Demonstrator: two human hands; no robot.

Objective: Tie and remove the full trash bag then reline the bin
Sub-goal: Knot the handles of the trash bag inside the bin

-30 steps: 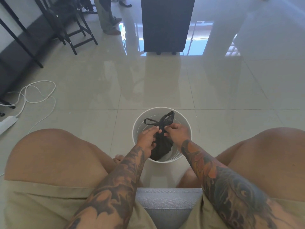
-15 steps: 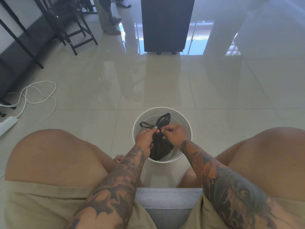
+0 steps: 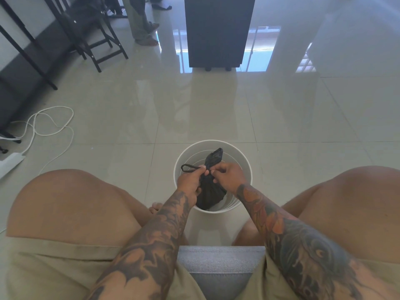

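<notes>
a: where's the trash bag right now?

b: still down in the white bin, which stands on the tiled floor between the seated person's knees. the bag's belly sits inside the bin; its gathered neck rises above the rim, right between the two hands.

a: and the hands?

b: the left hand has its fingers curled, pinching one thin handle loop that sticks out to the left. the right hand pinches the bag's neck, thumb and fingertips pressed together on the twisted plastic, with the other handle standing up behind it.

a: why hold it like that?

b: i'd judge it's the tying step. the two handles are kept apart, one per hand, so they can be crossed and drawn tight. leaving the bag in the bin lets the bin carry the weight and keeps the neck upright.

a: anything different from a moment ago?

b: yes. the left loop has been pulled further out to the left and flattened, the hands sit closer over the neck, and the upright handle looks more bunched. the knot seems to be tightening, though i can't tell if it's finished.

a: what's left?

b: lifting the bag out, then relining. no fresh liner is in view.
</notes>
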